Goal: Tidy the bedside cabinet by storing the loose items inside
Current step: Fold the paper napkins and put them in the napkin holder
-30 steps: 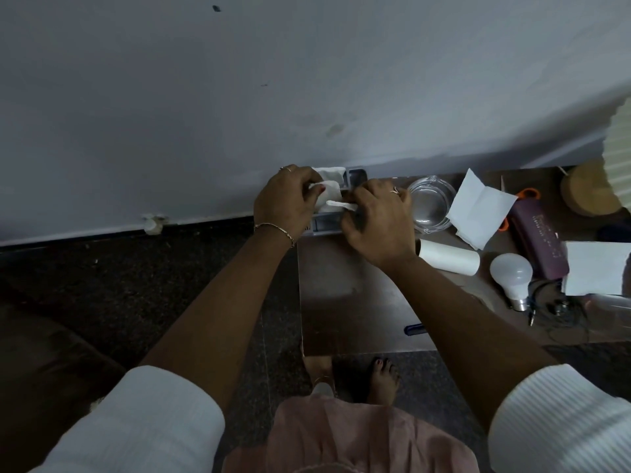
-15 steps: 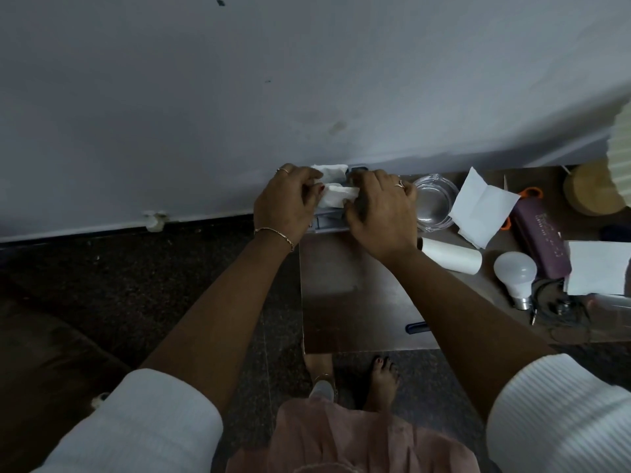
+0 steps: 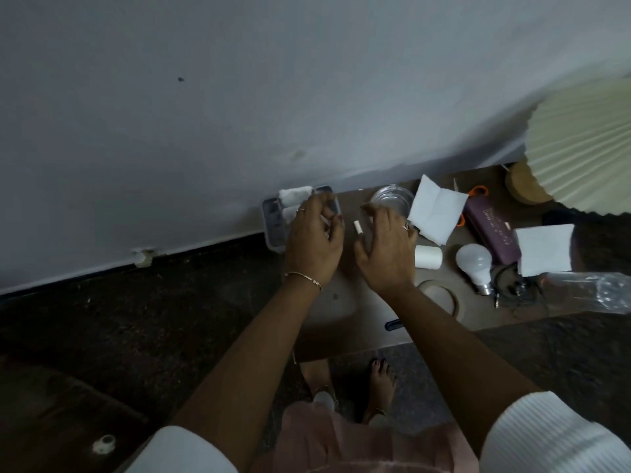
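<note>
At the back left corner of the brown bedside cabinet top (image 3: 341, 312) stands a grey plastic tray (image 3: 273, 221) with white tissues (image 3: 295, 196) in it. My left hand (image 3: 314, 244) hovers over the tray's right side with curled fingers, and finger and thumb seem to pinch a thin pale stick (image 3: 323, 218). My right hand (image 3: 386, 250) is just right of it with fingers spread and holds nothing. A short white cylinder (image 3: 358, 229) shows between the two hands, touching neither.
Right of my hands lie a glass dish (image 3: 389, 198), folded white paper (image 3: 437, 209), a white roll (image 3: 429, 257), a bulb (image 3: 474, 264), a purple case (image 3: 488, 230), orange scissors (image 3: 477, 191), a napkin (image 3: 544, 249), cables (image 3: 512, 286), a plastic bottle (image 3: 594, 291), a blue pen (image 3: 394, 325) and a pleated lamp (image 3: 580, 148).
Both hands have drawn back from the tray and parted. The tissues now lie in the tray, and the small white cylinder shows between the hands. The camera has tilted.
</note>
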### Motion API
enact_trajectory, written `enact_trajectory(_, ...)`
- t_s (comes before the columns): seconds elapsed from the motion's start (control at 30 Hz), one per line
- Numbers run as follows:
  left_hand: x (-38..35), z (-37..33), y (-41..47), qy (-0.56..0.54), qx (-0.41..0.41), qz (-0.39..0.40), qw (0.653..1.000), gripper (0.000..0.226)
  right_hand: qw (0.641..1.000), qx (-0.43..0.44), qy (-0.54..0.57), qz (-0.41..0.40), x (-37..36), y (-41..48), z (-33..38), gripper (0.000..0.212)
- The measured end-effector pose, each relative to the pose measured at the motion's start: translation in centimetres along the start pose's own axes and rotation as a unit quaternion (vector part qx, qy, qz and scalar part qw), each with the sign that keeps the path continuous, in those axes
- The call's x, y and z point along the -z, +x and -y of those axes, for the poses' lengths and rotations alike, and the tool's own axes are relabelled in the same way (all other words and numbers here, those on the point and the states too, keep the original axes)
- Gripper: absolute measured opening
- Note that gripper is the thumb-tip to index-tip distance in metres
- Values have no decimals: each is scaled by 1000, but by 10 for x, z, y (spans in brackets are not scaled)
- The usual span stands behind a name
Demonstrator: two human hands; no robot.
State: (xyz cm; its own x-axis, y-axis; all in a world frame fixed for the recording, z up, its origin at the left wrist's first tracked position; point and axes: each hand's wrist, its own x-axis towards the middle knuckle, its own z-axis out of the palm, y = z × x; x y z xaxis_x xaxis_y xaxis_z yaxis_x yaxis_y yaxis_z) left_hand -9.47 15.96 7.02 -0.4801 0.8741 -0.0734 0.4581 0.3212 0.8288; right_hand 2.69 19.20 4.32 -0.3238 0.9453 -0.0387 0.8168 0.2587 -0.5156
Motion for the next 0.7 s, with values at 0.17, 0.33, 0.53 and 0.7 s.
enact_trajectory(0.17, -43, -19, -5, -28, 49, 97, 994, 31, 991, -119, 19, -53, 29, -12, -34, 48)
enact_trajectory(0.33, -84, -31, -8, -5, 100, 190, 977, 43, 972, -225, 49, -50, 54, -9, -81, 45)
enact_trajectory(0.53, -121, -41, -3, 40, 105, 183, 977, 43, 938, -306, 161, 1, 62, 15, -132, 37)
enact_trajectory(0.7, -141, -47, 13, 69, 109, 179, 975, 44, 917, -336, 205, 62, 51, 35, -153, 39)
